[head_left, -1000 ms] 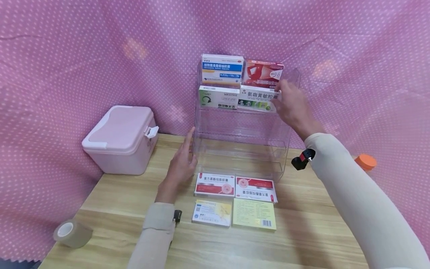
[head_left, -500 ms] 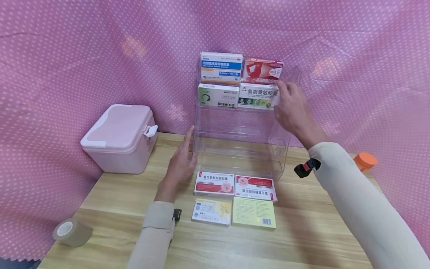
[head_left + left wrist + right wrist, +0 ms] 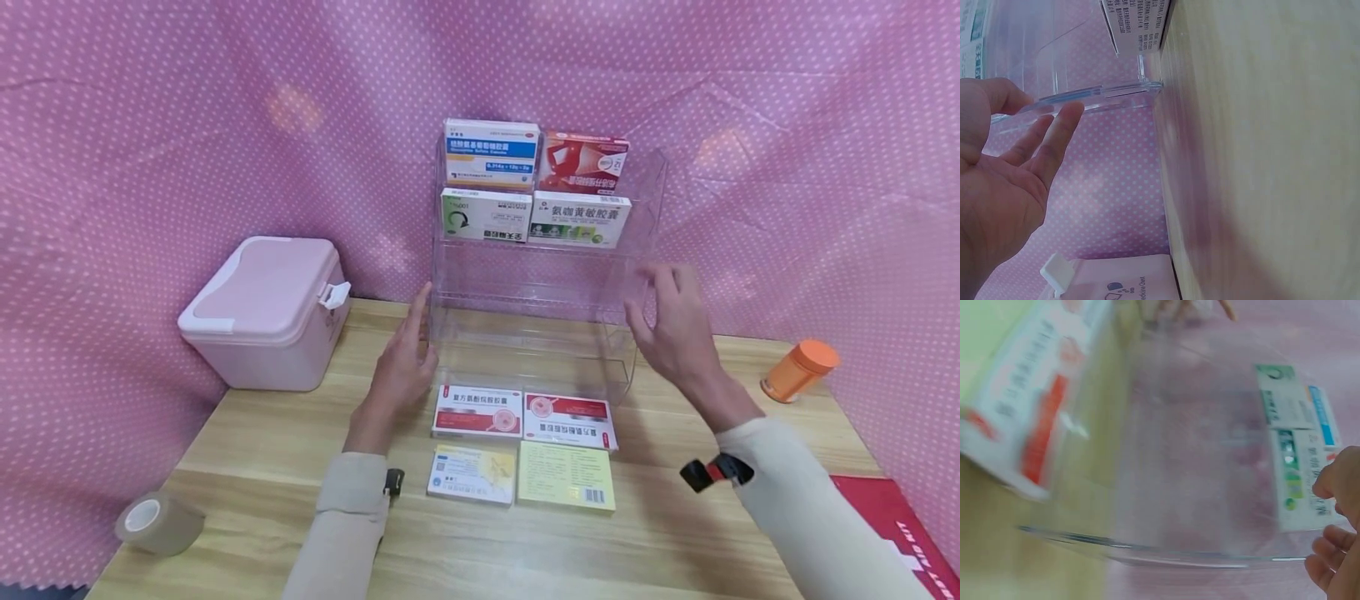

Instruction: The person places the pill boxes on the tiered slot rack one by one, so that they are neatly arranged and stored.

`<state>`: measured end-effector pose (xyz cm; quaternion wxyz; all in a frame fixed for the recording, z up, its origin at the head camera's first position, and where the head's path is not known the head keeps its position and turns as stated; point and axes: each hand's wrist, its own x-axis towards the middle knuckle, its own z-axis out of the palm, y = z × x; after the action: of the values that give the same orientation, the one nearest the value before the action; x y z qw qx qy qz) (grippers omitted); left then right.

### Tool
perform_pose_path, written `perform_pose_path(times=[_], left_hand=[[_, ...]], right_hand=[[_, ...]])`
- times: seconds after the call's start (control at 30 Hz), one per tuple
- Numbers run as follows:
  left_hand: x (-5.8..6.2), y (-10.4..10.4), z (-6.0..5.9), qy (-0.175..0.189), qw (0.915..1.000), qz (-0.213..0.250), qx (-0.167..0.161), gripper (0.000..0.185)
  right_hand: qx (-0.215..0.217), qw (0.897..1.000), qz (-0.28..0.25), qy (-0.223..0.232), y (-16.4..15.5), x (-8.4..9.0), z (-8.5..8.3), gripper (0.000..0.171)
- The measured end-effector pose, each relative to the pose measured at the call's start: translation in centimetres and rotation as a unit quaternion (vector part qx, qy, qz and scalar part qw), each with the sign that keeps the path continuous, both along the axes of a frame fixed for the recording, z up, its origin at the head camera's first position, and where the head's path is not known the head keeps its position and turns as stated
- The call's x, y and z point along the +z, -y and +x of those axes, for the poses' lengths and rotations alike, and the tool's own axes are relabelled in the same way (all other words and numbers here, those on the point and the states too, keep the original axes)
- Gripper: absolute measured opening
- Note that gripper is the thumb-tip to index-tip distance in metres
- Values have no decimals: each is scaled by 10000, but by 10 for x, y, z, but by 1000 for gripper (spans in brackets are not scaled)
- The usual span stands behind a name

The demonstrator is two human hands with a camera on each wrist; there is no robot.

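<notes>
Clear acrylic rack [image 3: 540, 333] on the tabletop [image 3: 262, 467] between both hands, left hand [image 3: 401, 367] straight fingers [image 3: 1054, 140] touching its left wall, right hand [image 3: 671, 329] relaxed, empty beside its right wall, four medicine boxes [image 3: 491, 154] in the rack, four medicine packs [image 3: 480, 412] flat before it

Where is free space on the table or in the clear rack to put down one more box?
The rack has its two lower tiers bare, under the green-and-white boxes. Bare wood lies between the pink case and tape roll. Directly before the rack, four boxes crowd the table.
</notes>
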<state>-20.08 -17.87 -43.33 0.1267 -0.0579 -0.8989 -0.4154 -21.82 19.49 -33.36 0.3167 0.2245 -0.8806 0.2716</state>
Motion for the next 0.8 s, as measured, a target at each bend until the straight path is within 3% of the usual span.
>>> perform_pose_path(times=[0.07, 0.17, 0.27, 0.37, 0.63, 0.8], left_hand=[[-1, 0, 0, 6, 10000, -12, 5, 107], [-1, 0, 0, 25, 10000, -16, 20, 108], [-1, 0, -1, -8, 10000, -41, 4, 109], [-1, 0, -1, -7, 10000, -23, 0, 109], [-1, 0, -1, 20, 10000, 7, 11, 108], [-1, -1, -1, 19, 10000, 43, -5, 111]], right_hand=[[82, 9995, -1, 311, -3, -18, 10, 23], [171, 9934, 100, 1129, -8, -45, 24, 4], [4, 9776, 140, 2102, -11, -69, 36, 10], [-255, 9612, 41, 2747, -11, -86, 47, 16], [-533, 9317, 26, 3594, -8, -119, 64, 23], [-648, 9158, -107, 3963, -14, -127, 66, 25]])
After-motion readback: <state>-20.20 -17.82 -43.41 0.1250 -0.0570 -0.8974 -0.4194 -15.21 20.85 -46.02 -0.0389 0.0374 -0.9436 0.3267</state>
